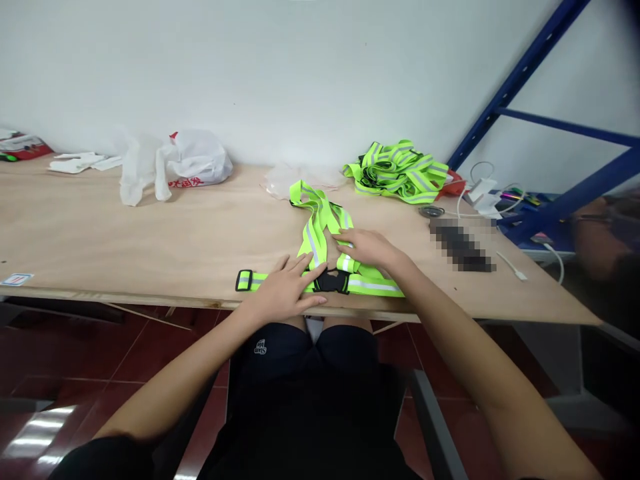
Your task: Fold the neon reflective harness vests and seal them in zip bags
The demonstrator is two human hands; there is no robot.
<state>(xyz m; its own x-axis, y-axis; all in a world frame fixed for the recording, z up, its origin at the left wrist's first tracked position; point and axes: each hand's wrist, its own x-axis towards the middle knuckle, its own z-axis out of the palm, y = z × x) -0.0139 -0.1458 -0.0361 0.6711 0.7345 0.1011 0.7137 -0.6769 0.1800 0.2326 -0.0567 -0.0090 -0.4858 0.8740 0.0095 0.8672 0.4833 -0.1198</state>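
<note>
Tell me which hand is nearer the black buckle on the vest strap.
Left. The left hand lies flat beside the black buckle, fingertips touching its left edge. The right hand rests on the vest straps just beyond it.

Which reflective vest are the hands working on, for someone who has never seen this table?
On the plywood table, look at the near edge. There a single neon-yellow vest lies spread flat under the left hand and right hand, its black buckle between them. The other vests sit heaped by the wall.

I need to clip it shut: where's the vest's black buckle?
The black buckle lies at the table's near edge, between the left hand and right hand.
</note>
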